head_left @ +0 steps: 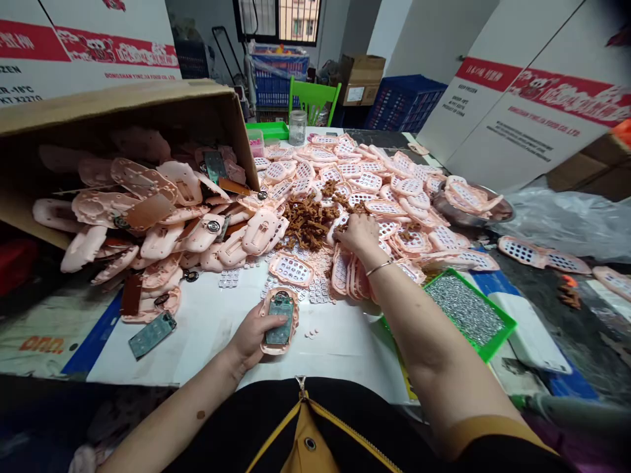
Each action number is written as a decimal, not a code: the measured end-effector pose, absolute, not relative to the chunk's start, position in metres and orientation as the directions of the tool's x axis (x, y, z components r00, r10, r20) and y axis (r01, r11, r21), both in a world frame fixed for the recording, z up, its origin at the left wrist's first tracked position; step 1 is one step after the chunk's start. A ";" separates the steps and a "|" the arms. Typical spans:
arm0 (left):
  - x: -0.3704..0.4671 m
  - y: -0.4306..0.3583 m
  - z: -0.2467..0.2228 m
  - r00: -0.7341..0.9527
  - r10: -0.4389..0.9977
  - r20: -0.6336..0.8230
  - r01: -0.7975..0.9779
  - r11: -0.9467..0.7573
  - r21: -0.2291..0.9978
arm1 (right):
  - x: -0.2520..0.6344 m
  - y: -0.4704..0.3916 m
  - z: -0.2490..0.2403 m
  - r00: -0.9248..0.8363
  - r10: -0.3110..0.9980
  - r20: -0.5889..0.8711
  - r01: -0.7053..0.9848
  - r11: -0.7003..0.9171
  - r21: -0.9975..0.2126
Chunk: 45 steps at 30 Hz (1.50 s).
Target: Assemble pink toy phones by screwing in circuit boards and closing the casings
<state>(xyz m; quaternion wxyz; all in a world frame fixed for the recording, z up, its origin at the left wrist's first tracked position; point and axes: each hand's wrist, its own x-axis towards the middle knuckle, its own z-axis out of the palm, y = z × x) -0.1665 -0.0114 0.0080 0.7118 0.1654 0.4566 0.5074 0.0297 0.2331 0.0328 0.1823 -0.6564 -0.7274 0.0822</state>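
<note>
Nearest: black top [389, 420] w/ open yellow zip. L hand [254, 332] grips a pink plastic half-shell [295, 314], thumb pressed on the green circuit board [279, 330] lying in it; round black speaker [282, 295] at shell's far end. Shell's held over the white table sheet [207, 348], just R of a loose green board [152, 336], w/ a few tiny pink bits [311, 334] beside it. On the R, green tray [503, 339] of small silvery metal pcs.

Farther: clear keypad sheets [320, 290], then R hand [361, 233], bracelet [379, 266] on wrist, reaching into the heap of perforated pink shells [367, 180] by the brown strips [305, 222]. Its fingers are bent, tips partly hidden; can't tell if they hold anything. Metal bowl [505, 215] w/ shells to its R; tipped cardboard box [217, 98] spilling shells, L side.

Bkgd: glass jar [298, 129], green chair [315, 98], blue crates [407, 102], barred window [299, 20].
</note>
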 end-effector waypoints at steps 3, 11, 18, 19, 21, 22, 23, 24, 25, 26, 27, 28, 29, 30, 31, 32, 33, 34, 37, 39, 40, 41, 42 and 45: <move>-0.168 -0.002 0.011 0.120 0.874 -0.471 -0.583 0.446 0.679 | 0.029 0.234 0.040 -0.068 0.986 0.156 0.887 0.131 -0.442; -0.176 0.009 0.037 0.276 0.901 -0.335 -0.724 0.424 0.545 | 0.031 0.151 0.052 -0.449 0.822 0.351 0.231 0.486 -0.843; -0.166 0.000 0.029 0.319 0.880 -0.350 -0.686 0.470 0.555 | 0.055 0.071 0.013 -0.754 0.621 0.213 -0.048 0.271 -0.961; -0.163 -0.002 0.026 0.291 0.888 -0.357 -0.680 0.455 0.576 | 0.059 0.066 0.008 -0.739 0.649 0.182 -0.060 0.206 -0.977; -0.158 -0.007 0.023 0.237 0.899 -0.368 -0.664 0.426 0.614 | 0.066 0.057 0.000 -0.705 0.702 0.106 -0.131 0.018 -0.991; -0.155 -0.009 0.022 0.218 0.902 -0.373 -0.653 0.419 0.631 | 0.068 0.052 -0.003 -0.687 0.724 0.064 -0.180 -0.084 -0.980; -0.151 -0.010 0.023 0.198 0.904 -0.379 -0.642 0.412 0.647 | 0.069 0.047 -0.006 -0.665 0.747 0.021 -0.223 -0.171 -0.960; -0.148 -0.012 0.023 0.180 0.906 -0.383 -0.630 0.405 0.663 | 0.069 0.042 -0.008 -0.632 0.774 -0.026 -0.247 -0.234 -0.941; -0.145 -0.013 0.023 0.170 0.908 -0.382 -0.620 0.400 0.675 | 0.068 0.037 -0.009 -0.597 0.799 -0.078 -0.242 -0.272 -0.931; -0.141 -0.014 0.023 0.164 0.909 -0.384 -0.612 0.399 0.683 | 0.067 0.034 -0.011 -0.562 0.817 -0.128 -0.214 -0.293 -0.932; -0.138 -0.016 0.021 0.162 0.907 -0.388 -0.607 0.402 0.685 | 0.066 0.031 -0.013 -0.532 0.829 -0.173 -0.174 -0.307 -0.936; -0.135 -0.017 0.019 0.160 0.905 -0.394 -0.606 0.406 0.684 | 0.065 0.029 -0.014 -0.507 0.837 -0.206 -0.138 -0.315 -0.939; -0.133 -0.018 0.017 0.155 0.903 -0.401 -0.606 0.408 0.683 | 0.064 0.028 -0.016 -0.475 0.851 -0.225 -0.115 -0.314 -0.943; -0.132 -0.019 0.015 0.149 0.901 -0.407 -0.606 0.409 0.683 | 0.065 0.027 -0.017 -0.430 0.874 -0.226 -0.110 -0.300 -0.948; -0.131 -0.020 0.013 0.144 0.899 -0.413 -0.600 0.411 0.686 | 0.066 0.027 -0.018 -0.370 0.904 -0.212 -0.125 -0.274 -0.954; -0.130 -0.022 0.012 0.150 0.895 -0.421 -0.587 0.423 0.690 | 0.067 0.027 -0.018 -0.303 0.933 -0.192 -0.148 -0.246 -0.958; -0.129 -0.023 0.012 0.168 0.888 -0.429 -0.565 0.443 0.696 | 0.068 0.028 -0.018 -0.247 0.952 -0.179 -0.173 -0.225 -0.959; -0.128 -0.024 0.012 0.199 0.877 -0.437 -0.536 0.470 0.701 | 0.069 0.028 -0.018 -0.211 0.961 -0.179 -0.201 -0.222 -0.954; -0.122 -0.028 0.015 0.320 0.835 -0.447 -0.426 0.548 0.720 | 0.068 0.028 -0.014 -0.243 0.936 -0.255 -0.305 -0.323 -0.896; -0.117 -0.029 0.015 0.365 0.818 -0.444 -0.365 0.565 0.740 | 0.066 0.027 -0.011 -0.295 0.911 -0.289 -0.368 -0.387 -0.845; -0.116 -0.030 0.015 0.370 0.814 -0.448 -0.343 0.568 0.748 | 0.065 0.027 -0.010 -0.312 0.904 -0.293 -0.388 -0.403 -0.829; -0.114 -0.030 0.014 0.367 0.811 -0.456 -0.328 0.571 0.752 | 0.065 0.026 -0.010 -0.320 0.900 -0.295 -0.396 -0.410 -0.821; -0.114 -0.030 0.014 0.359 0.809 -0.466 -0.319 0.576 0.753 | 0.065 0.026 -0.011 -0.324 0.898 -0.299 -0.393 -0.415 -0.821; -0.114 -0.029 0.011 0.336 0.810 -0.481 -0.313 0.578 0.754 | 0.067 0.026 -0.014 -0.337 0.884 -0.323 -0.342 -0.435 -0.833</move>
